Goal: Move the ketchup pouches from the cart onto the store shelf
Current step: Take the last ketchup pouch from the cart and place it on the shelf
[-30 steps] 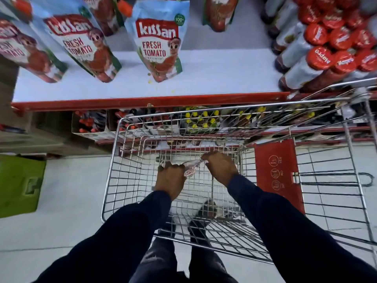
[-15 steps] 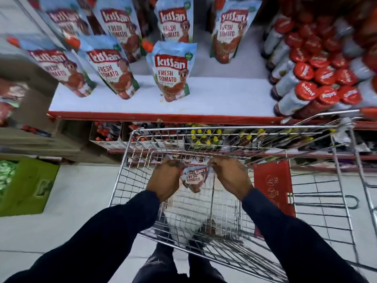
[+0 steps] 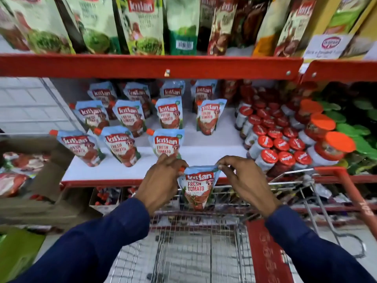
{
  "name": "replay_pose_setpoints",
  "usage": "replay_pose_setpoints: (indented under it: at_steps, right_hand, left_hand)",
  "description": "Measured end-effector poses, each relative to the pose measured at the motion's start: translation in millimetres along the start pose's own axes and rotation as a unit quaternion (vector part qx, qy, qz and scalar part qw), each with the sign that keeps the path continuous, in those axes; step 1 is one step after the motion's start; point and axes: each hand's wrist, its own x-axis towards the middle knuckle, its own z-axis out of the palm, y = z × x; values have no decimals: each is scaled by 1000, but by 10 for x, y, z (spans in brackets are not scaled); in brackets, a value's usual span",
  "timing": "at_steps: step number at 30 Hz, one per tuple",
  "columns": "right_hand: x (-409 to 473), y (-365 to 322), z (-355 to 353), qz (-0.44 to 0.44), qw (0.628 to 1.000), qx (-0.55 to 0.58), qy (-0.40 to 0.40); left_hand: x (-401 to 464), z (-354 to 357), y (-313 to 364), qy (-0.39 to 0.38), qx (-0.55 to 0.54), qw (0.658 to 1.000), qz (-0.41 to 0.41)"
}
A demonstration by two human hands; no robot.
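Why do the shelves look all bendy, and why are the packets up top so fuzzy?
In the head view the wide lens bows the red metal shelf edge and splays things outward near the borders. The green and brown packets on the top shelf are smeared with blur, while the blue ketchup pouch with red lettering, held between the left hand and right hand, reads sharply. Lighting is even, without harsh glare.

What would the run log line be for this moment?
stage: carrying to shelf | held: ketchup pouch, upright, top corners pinched | left hand and right hand: gripping | position: above cart, before white shelf
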Motion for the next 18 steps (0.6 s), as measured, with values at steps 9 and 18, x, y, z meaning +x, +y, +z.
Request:
replay_pose_setpoints:
  at_steps: [9, 18]
  right_hand:
    - [626, 224, -361, 16, 998, -22, 54]
    - [993, 572, -292, 60, 995, -51, 59]
  left_hand:
    - [875, -252, 148, 19, -31, 999, -7]
    - [1433, 37, 153, 1, -22, 999, -31]
